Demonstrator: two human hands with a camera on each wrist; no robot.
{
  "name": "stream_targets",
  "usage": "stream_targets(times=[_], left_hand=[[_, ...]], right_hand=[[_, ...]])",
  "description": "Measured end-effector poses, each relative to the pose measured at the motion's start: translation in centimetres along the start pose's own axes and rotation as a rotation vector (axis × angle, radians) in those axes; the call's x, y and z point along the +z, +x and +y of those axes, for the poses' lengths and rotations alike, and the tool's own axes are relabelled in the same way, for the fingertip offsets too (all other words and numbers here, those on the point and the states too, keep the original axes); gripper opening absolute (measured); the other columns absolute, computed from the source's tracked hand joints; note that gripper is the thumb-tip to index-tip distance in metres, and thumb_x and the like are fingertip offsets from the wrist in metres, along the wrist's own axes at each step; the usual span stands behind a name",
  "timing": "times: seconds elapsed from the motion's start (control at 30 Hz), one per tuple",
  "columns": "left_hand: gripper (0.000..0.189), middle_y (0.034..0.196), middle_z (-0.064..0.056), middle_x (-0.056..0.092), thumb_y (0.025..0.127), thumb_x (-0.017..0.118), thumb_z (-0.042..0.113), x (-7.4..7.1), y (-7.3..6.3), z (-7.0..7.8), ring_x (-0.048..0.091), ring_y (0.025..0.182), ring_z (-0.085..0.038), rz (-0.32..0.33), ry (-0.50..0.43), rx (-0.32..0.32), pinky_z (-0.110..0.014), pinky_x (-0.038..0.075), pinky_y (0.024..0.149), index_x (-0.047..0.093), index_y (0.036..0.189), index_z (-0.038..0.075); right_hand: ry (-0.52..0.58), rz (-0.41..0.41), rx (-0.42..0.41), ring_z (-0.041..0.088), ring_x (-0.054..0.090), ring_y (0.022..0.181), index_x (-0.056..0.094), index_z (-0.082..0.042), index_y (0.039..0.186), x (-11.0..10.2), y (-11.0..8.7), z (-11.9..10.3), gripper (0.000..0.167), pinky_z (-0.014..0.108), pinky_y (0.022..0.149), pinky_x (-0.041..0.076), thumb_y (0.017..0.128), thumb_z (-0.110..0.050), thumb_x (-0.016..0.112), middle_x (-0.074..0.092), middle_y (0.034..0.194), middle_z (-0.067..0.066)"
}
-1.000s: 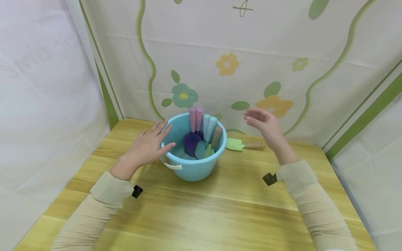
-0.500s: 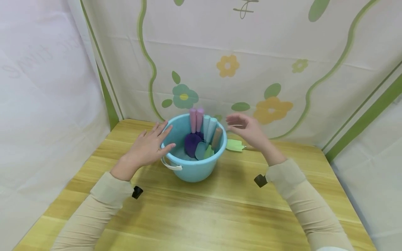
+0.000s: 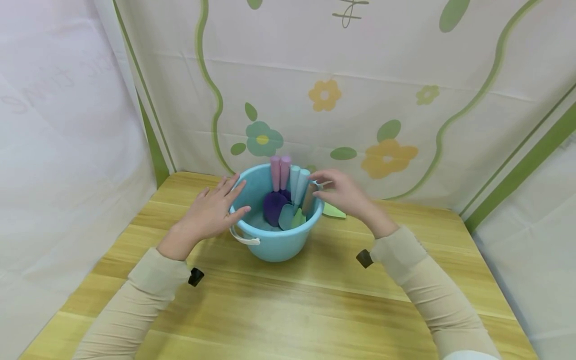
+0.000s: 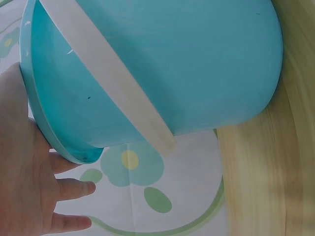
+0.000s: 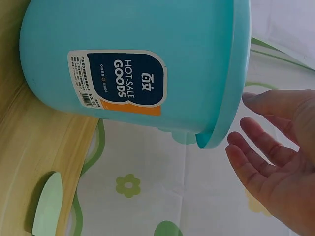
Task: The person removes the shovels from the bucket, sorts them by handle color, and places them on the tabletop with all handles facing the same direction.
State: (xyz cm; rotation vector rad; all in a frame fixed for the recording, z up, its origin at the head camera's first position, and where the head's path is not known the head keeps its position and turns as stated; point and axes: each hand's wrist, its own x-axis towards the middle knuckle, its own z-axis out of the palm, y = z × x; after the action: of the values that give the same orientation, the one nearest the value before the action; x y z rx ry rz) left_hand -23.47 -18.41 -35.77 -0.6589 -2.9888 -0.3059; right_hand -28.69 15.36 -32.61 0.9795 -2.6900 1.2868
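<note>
A light-blue bucket (image 3: 275,245) stands on the wooden table with several hand trowels inside, handles up. Two have pink handles (image 3: 280,174) and purple blades (image 3: 273,207); two have pale-blue handles (image 3: 299,185). One wooden handle (image 3: 308,198) leans near the right rim, above a light-green blade (image 3: 298,220). My left hand (image 3: 209,212) rests on the left rim with its fingers spread. At the right rim, my right hand (image 3: 344,192) has its fingers loosely bent beside the wooden handle; no grip shows. Behind that hand, a light-green trowel (image 3: 334,211) lies on the table, its handle hidden.
The white bucket handle (image 3: 246,240) hangs down on the left side. A flower-printed white cloth (image 3: 288,100) rises behind the table (image 3: 279,310), and another white cloth (image 3: 72,175) borders the left. A label (image 5: 118,81) shows on the bucket's right side.
My right hand has moved left and down from above the loose trowel to the bucket's right rim, beside the wooden handle. My left hand has stayed on the rim.
</note>
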Motion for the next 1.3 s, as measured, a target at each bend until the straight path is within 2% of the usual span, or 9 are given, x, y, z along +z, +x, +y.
stream_targets(times=[0.23,0.53,0.9,1.3], left_hand=[[0.077,0.169,-0.018,0.014,0.107,0.043,0.054,0.1,0.0,-0.1,0.015,0.153,-0.044,0.008,-0.009,-0.003,-0.073,0.021,0.112,0.025,0.163,0.004],[0.077,0.169,-0.017,0.015,0.107,0.042,0.054,0.0,0.0,0.0,0.015,0.153,-0.044,0.012,-0.012,-0.003,-0.073,0.021,0.112,0.026,0.162,0.004],[0.077,0.169,-0.017,0.014,0.107,0.041,0.055,0.0,-0.1,0.0,0.016,0.153,-0.045,0.011,-0.008,0.003,-0.073,0.022,0.112,0.025,0.162,0.004],[0.077,0.169,-0.017,0.014,0.107,0.041,0.055,0.1,-0.1,-0.1,0.015,0.153,-0.043,0.014,0.0,0.002,-0.073,0.023,0.112,0.025,0.163,0.005]], right_hand=[[-0.18,-0.029,-0.02,0.032,0.064,0.112,0.067,0.003,0.128,0.2,0.5,-0.5,0.034,0.046,0.097,0.053,0.094,0.005,0.069,0.066,0.125,0.017],[-0.334,-0.055,-0.04,0.029,0.066,0.105,0.071,0.0,0.12,0.4,1.0,-0.9,0.028,0.045,0.094,0.054,0.092,0.003,0.071,0.069,0.115,0.014],[-0.402,-0.051,-0.014,0.03,0.064,0.103,0.074,0.0,0.115,0.7,1.5,-0.8,0.023,0.044,0.092,0.053,0.092,0.002,0.073,0.07,0.11,0.013],[-0.374,-0.065,-0.022,0.031,0.064,0.104,0.075,0.0,0.112,0.7,1.5,-0.8,0.022,0.046,0.092,0.053,0.092,0.004,0.071,0.071,0.109,0.013]])
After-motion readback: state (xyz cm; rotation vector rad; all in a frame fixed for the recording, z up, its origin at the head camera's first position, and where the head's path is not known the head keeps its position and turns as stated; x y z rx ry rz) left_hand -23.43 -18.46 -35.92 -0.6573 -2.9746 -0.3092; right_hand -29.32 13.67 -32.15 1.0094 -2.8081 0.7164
